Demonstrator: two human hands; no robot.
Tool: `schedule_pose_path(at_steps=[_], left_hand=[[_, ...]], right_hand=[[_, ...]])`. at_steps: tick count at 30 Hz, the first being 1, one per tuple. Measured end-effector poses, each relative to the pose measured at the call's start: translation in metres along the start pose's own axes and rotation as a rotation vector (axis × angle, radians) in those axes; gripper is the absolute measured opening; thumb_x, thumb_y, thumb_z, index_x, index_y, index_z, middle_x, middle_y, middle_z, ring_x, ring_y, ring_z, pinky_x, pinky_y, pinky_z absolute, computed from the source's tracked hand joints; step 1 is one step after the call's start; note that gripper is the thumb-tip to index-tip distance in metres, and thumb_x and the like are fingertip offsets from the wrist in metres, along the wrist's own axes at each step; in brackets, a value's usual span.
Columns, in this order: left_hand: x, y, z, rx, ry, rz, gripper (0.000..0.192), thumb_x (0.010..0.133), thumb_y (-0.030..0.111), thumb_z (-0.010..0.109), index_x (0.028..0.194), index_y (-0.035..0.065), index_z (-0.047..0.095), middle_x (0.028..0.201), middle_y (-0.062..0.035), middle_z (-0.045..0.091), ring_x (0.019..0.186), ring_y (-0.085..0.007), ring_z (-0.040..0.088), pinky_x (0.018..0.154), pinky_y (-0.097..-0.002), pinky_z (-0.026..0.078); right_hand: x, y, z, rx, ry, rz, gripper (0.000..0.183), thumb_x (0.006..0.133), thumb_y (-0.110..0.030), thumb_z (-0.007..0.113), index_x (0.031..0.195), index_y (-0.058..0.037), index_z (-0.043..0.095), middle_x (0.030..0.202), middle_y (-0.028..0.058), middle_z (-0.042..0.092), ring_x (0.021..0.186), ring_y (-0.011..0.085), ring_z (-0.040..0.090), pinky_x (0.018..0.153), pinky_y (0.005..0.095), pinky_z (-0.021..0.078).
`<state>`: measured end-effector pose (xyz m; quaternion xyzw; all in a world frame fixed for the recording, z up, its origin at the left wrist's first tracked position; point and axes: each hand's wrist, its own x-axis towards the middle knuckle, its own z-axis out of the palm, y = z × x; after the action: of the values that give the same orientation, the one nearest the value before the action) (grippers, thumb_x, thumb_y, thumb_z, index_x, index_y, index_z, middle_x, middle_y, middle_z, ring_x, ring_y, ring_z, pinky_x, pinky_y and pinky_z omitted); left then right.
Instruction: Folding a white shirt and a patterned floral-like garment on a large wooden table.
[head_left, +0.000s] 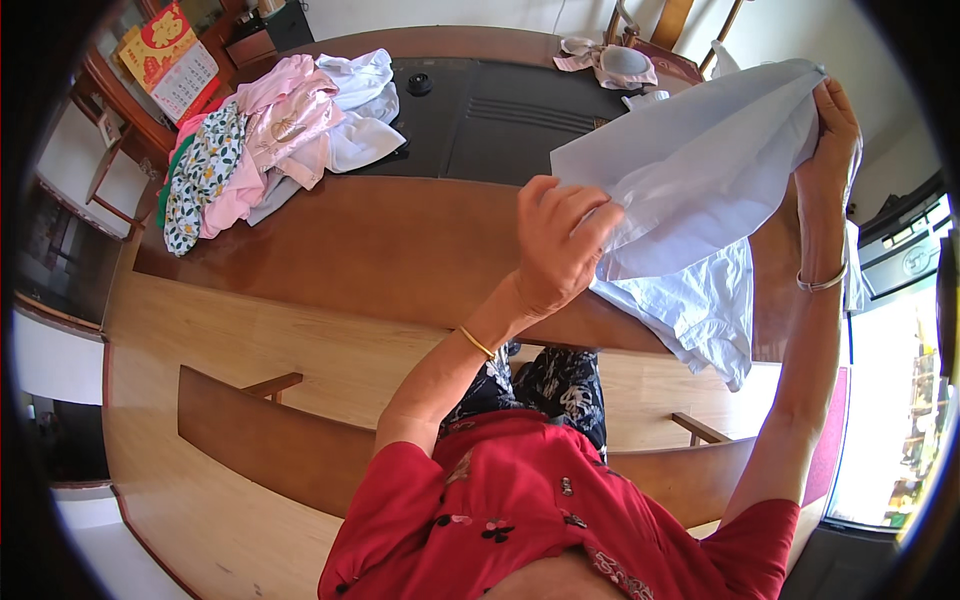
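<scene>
My right hand (829, 142), raised at the upper right, grips one end of a thin white cloth garment (697, 165). The cloth stretches down and left to my left hand (562, 240), whose curled fingers are at its lower left edge; whether they pinch it is hard to tell. Beneath the raised cloth, another white garment (697, 307) lies on the wooden table (390, 240) and hangs over its front edge. At the table's left end is a pile of clothes: a pink satin garment (292, 127), a leaf-patterned garment (202, 176) and a white garment (364, 135).
A dark inset panel (457, 112) with a small black knob (419, 84) runs along the table. A bra (622, 66) lies at the far right side. Behind me stands a wooden bench (277, 442). A calendar (172, 64) hangs at the upper left.
</scene>
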<state>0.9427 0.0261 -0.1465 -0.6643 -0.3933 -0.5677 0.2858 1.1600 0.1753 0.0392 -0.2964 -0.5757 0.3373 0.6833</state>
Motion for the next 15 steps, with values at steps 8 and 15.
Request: schedule_pose_path(at_steps=[8,15], left_hand=[[-0.015,-0.015,-0.035,-0.905,-0.123,-1.312,0.015,0.088,0.012,0.06,0.092,-0.0001,0.066,0.08,0.0026,0.062,0.075,-0.0025,0.052,0.067,-0.0178,0.041],[-0.031,-0.018,-0.011,-0.73,-0.53,-1.167,0.009,0.082,0.002,0.06,0.09,-0.0024,0.064,0.071,-0.0014,0.062,0.068,-0.0047,0.054,0.061,-0.0205,0.042]], right_hand=[[-0.153,0.001,-0.075,-0.244,0.106,0.119,0.018,0.095,-0.011,0.051,0.105,0.001,0.058,0.093,0.0075,0.06,0.087,0.0139,0.059,0.078,0.0245,0.047],[-0.274,0.077,-0.161,0.243,0.249,0.5,0.01,0.092,-0.009,0.054,0.1,-0.0043,0.056,0.097,0.0047,0.062,0.094,0.0123,0.057,0.089,0.0275,0.0418]])
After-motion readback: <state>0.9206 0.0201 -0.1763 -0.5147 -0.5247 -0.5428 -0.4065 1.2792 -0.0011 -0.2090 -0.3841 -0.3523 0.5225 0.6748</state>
